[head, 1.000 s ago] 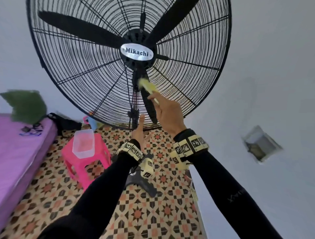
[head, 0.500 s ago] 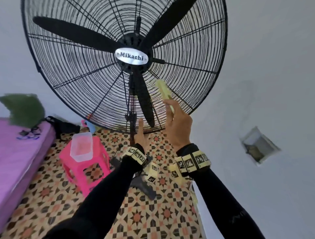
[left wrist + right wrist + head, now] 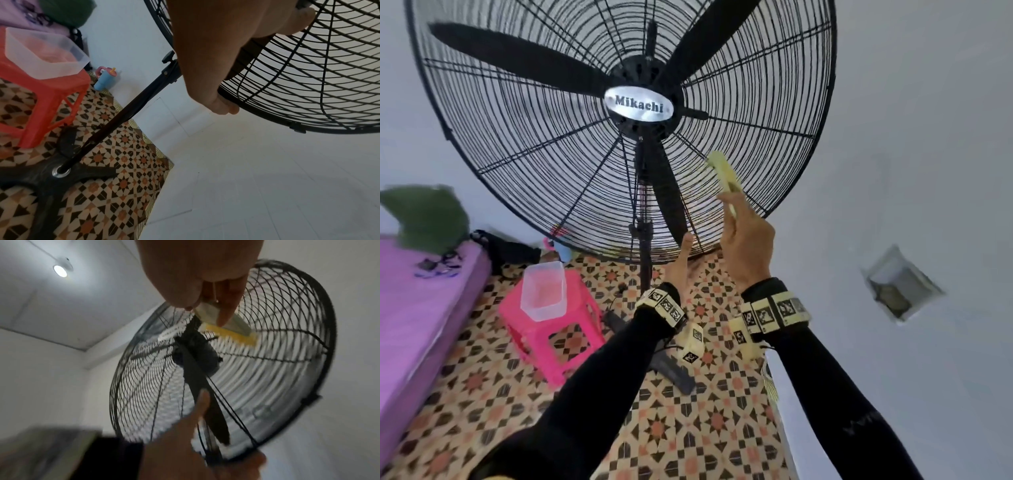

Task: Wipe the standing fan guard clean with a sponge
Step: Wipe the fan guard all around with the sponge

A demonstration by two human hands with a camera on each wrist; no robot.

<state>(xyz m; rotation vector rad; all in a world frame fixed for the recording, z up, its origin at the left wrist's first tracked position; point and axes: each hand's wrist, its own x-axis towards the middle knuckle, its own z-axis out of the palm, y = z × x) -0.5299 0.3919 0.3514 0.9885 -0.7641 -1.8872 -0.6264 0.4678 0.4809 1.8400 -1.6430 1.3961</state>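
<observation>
A big black standing fan fills the head view, its wire guard (image 3: 774, 113) round three black blades and a silver "Mikachi" badge (image 3: 639, 105). My right hand (image 3: 746, 236) grips a yellow sponge (image 3: 724, 173) and holds it against the guard's lower right wires, also the sponge (image 3: 230, 331) under my fingertips in the right wrist view. My left hand (image 3: 681, 263) grips the guard's bottom rim (image 3: 228, 97), fingers curled round it and thumb up along the wires.
The fan's pole (image 3: 644, 253) and black base (image 3: 51, 178) stand on a patterned tile floor. A pink stool (image 3: 551, 329) carries a clear plastic tub (image 3: 543, 289) at left. A purple bed (image 3: 417, 308) lies far left. The white wall is close on the right.
My right hand has carried the sponge from below the hub out to the right and down across the guard wires. The left hand has stayed at the bottom rim.
</observation>
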